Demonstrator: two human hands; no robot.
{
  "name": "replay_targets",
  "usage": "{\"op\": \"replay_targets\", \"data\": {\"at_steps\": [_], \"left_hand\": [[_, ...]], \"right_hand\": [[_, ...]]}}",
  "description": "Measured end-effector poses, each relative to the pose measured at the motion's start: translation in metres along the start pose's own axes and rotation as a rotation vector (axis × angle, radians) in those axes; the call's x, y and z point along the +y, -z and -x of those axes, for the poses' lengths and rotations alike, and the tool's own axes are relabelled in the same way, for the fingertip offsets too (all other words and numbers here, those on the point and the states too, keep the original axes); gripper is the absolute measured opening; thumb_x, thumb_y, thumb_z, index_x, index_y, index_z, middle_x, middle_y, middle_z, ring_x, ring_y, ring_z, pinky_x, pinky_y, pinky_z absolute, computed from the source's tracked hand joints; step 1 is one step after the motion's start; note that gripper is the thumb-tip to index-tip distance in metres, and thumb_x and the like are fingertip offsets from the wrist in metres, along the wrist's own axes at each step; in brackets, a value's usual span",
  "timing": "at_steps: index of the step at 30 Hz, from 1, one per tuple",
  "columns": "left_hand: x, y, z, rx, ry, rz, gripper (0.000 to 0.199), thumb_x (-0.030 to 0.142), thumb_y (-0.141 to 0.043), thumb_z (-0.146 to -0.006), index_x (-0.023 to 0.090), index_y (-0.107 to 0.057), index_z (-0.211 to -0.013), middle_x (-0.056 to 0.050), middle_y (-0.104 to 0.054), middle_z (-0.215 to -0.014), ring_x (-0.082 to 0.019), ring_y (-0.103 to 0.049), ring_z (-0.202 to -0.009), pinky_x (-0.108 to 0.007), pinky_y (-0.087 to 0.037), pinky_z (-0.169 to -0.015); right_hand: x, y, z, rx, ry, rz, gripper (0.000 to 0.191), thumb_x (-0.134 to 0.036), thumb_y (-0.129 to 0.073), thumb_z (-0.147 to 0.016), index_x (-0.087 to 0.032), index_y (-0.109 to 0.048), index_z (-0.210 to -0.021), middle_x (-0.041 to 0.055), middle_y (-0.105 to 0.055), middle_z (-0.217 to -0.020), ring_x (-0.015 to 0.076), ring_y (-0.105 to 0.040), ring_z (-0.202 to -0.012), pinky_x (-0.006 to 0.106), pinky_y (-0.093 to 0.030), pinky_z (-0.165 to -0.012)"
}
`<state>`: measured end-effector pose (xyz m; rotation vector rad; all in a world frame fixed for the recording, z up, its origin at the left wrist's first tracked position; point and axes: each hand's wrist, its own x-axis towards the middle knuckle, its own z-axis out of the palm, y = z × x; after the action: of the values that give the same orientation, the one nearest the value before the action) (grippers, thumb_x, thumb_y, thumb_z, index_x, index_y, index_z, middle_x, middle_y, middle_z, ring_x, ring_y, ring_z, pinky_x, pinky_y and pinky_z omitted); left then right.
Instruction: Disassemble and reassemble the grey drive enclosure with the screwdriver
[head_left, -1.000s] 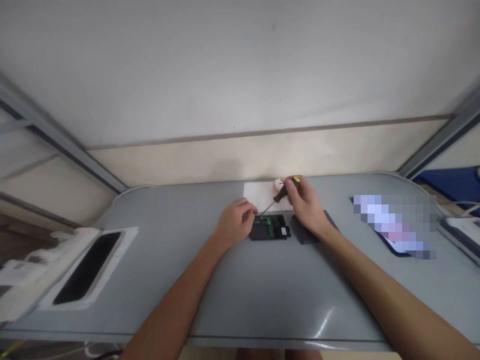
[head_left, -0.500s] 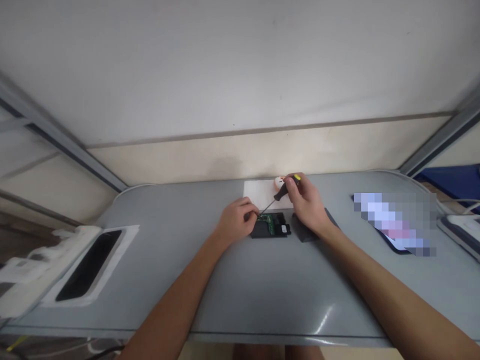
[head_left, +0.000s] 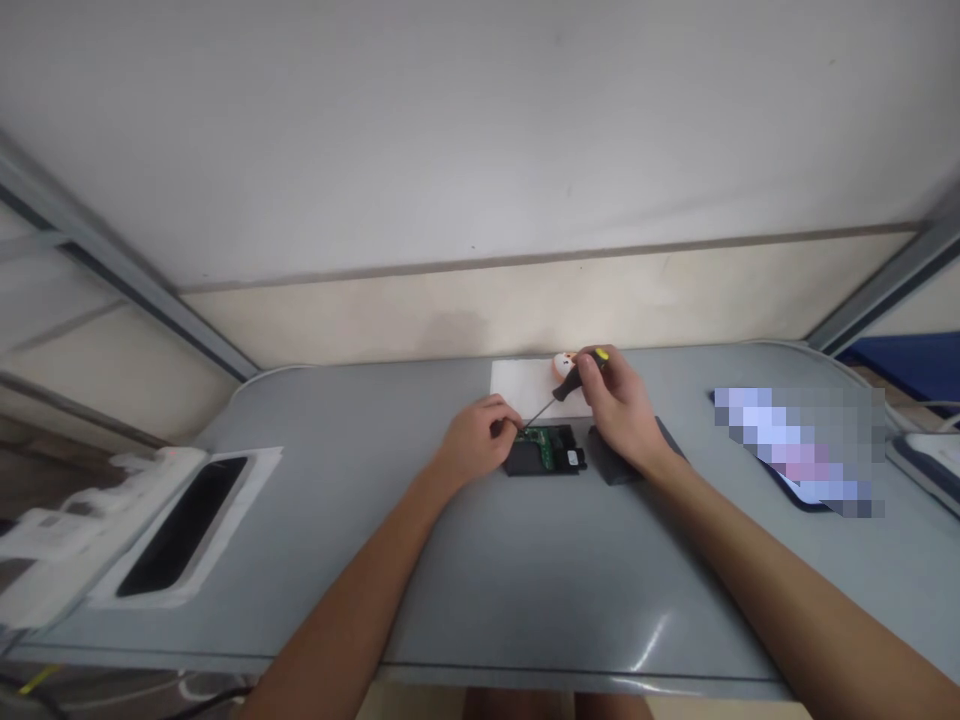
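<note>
A screwdriver (head_left: 571, 381) with a black handle and yellow end is gripped in my right hand (head_left: 621, 405), its shaft slanting down to the left. The shaft's tip meets the upper left of a green circuit board (head_left: 545, 445) set in an opened black case (head_left: 525, 461). My left hand (head_left: 480, 437) is closed with its fingertips pinched at the case's upper-left corner, beside the tip. Whatever lies between those fingers is hidden. Under my right wrist lies a dark flat panel (head_left: 615, 462), partly covered.
Behind the case are a white sheet (head_left: 517, 378) and a small white-and-orange round object (head_left: 562, 366). A blurred-out phone (head_left: 810, 500) lies on the right of the grey table (head_left: 525, 580). At left are a black slab (head_left: 184, 525) on white paper and a white power strip (head_left: 112, 530).
The whole view has shifted slightly. Both hands keep their places at the case, and the screwdriver still points at the board's upper left.
</note>
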<state>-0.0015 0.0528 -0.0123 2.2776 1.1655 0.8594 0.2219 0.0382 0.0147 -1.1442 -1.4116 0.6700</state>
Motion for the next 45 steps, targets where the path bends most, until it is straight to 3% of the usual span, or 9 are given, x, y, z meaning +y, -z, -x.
{"op": "replay_targets", "data": {"at_steps": [9,45], "left_hand": [[0.0042,0.0023,-0.0026,-0.037,0.058,0.020,0.025,0.010,-0.051,-0.088,0.019,-0.073,-0.082,-0.002,-0.072,-0.090,-0.016,-0.064,-0.080,-0.031,-0.049,-0.078],[0.0006,-0.0028,0.0022,-0.040,-0.013,-0.009,0.023,0.010,-0.050,-0.090,0.020,-0.071,-0.088,-0.002,-0.068,-0.090,-0.013,-0.060,-0.074,-0.028,-0.047,-0.072]], "right_hand": [[0.0020,0.0003,0.0009,-0.011,-0.006,0.046,0.035,-0.054,-0.052,-0.101,-0.022,-0.064,-0.104,0.0036,-0.067,-0.088,0.0162,-0.056,-0.073,0.031,-0.043,-0.069],[0.0018,-0.0024,0.0057,0.031,0.053,0.116,0.035,-0.056,-0.053,-0.100,-0.022,-0.062,-0.100,0.0037,-0.068,-0.085,0.0166,-0.058,-0.071,0.031,-0.045,-0.067]]}}
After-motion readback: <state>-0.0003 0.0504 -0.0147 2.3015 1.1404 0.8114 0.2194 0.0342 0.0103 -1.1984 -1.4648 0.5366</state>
